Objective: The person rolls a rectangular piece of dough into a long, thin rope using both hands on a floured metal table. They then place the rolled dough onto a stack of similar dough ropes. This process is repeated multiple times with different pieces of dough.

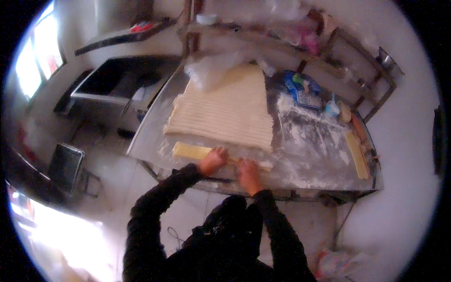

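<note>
A pale yellow strip of dough (189,151) lies along the near edge of the table, wide and flat at its left end. My left hand (214,161) is on its middle, fingers curled and closed on the dough. Close to its right, my right hand (248,175) is also closed on the strip, which looks narrower there and shows a little past the fingers. Just beyond my hands, many long dough rolls (225,110) lie side by side in a broad sheet. A clear plastic sheet (206,75) covers their far left corner.
White flour (305,127) dusts the table's right side. Farther back sit a blue package (303,89) and a light blue container (332,109). At the right edge lie another dough strip (357,155) and a wooden rolling pin (359,129). A wooden shelf (263,40) runs behind.
</note>
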`<state>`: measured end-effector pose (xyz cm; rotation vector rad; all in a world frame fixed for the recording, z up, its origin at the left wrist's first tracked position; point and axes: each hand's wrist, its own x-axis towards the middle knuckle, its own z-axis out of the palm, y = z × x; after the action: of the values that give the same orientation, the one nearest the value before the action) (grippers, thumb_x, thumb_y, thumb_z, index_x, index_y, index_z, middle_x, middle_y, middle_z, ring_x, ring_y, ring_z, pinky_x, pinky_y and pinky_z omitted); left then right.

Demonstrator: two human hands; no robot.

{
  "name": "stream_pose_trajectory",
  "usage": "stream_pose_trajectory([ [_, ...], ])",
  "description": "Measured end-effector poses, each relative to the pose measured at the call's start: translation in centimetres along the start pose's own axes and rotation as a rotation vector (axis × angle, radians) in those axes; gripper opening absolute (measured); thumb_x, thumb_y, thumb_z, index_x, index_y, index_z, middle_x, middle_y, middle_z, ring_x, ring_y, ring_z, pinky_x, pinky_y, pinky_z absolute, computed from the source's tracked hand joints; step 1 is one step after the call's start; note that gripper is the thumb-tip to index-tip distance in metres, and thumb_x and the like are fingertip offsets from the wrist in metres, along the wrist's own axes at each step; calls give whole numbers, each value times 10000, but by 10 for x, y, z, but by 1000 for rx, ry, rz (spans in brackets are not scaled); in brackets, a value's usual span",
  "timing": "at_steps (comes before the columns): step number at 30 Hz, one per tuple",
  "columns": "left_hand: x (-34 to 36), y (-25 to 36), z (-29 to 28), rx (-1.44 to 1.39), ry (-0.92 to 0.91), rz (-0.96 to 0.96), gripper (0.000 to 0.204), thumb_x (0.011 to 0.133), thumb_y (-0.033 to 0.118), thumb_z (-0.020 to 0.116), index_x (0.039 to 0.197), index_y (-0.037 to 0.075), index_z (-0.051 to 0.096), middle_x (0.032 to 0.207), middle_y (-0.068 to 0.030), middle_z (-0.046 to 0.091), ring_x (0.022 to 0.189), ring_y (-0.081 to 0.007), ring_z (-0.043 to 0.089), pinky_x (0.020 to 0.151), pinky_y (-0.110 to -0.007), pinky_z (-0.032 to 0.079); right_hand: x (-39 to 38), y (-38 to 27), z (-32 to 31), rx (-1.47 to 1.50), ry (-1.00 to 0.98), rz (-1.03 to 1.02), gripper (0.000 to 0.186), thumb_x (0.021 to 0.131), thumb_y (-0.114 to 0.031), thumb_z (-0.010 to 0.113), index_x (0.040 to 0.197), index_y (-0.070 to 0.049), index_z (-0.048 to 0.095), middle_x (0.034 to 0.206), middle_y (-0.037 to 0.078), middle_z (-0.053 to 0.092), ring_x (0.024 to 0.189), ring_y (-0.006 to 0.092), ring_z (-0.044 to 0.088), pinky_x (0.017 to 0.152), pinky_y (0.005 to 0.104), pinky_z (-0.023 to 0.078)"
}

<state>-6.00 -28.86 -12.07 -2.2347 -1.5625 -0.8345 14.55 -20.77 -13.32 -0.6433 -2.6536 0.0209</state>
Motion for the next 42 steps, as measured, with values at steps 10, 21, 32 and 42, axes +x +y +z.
stream_pose_trajectory([
  [10, -27, -29, -38, 83, -201, -101, 318, 736, 217, 671, 1017, 74, 629, 992, -129, 560, 942, -303, 567, 793, -429, 482, 23, -36, -6, 108, 32, -19, 448, 822, -94, 554, 1262, -13, 532, 1258, 174, 552, 1199, 341, 487, 1048, 482, 338],
  [21, -59, -59, -67, 112, -206, -94, 304, 743, 233, 680, 1000, 83, 619, 937, -122, 571, 915, -322, 557, 805, -412, 475, 49, -81, 21, 78, 18, -79, 497, 813, -119, 576, 1291, -10, 500, 1372, 181, 477, 1270, 330, 447, 1071, 493, 303],
  [32, -104, -86, -95, 37, -72, -177, 320, 730, 230, 689, 992, 62, 617, 932, -135, 541, 901, -327, 547, 790, -418, 473, 81, -137, 26, 62, -29, -117, 477, 854, -144, 554, 1312, -28, 488, 1389, 184, 450, 1286, 338, 416, 1057, 513, 303],
  [42, -130, -91, -131, 124, -81, -138, 271, 791, 161, 623, 1034, 42, 598, 1027, -126, 552, 920, -332, 549, 859, -416, 460, 95, -160, 40, 190, -5, -115, 457, 836, -123, 524, 1280, -15, 510, 1372, 173, 453, 1292, 338, 399, 1073, 505, 281],
])
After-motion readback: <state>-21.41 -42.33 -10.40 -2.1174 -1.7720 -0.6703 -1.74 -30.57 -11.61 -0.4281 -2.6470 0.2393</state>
